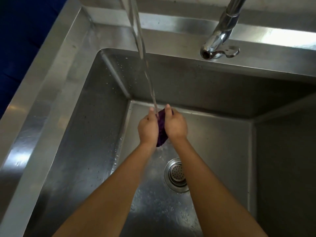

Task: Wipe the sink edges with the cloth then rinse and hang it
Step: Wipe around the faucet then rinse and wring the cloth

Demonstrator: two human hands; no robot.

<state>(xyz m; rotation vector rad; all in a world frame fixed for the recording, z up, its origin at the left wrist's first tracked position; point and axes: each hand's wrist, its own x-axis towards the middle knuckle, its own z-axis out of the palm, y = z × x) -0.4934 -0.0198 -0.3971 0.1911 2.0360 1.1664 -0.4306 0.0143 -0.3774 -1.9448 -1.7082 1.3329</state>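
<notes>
Head view, what I see from here: both forearms reach in from 6 o'clock over the basin of the stainless steel sink point(51, 86). My left hand point(147, 127) and right hand point(175, 124) sit side by side near frame centre with the purple cloth point(161, 132) bunched up between them. Each hand clasps one side of the cloth and the thumbs point up toward 12. The fingers are hidden behind the backs of the hands; they look curled round the cloth. The cloth's lower end pokes out below the palms.

A water stream point(142, 48) drops in from 11 o'clock and lands on the top of the cloth between the thumbs; its spout is out of frame. Water runs off below the cloth. The drain strainer point(177, 174) is at 5 o'clock from the hands, on the wet sink floor. The chrome tap body point(220, 38) stands on the back ledge at 1 o'clock. Droplets speckle the left wall. A dark blue surface point(20, 31) is at 10 o'clock, outside the rim.
</notes>
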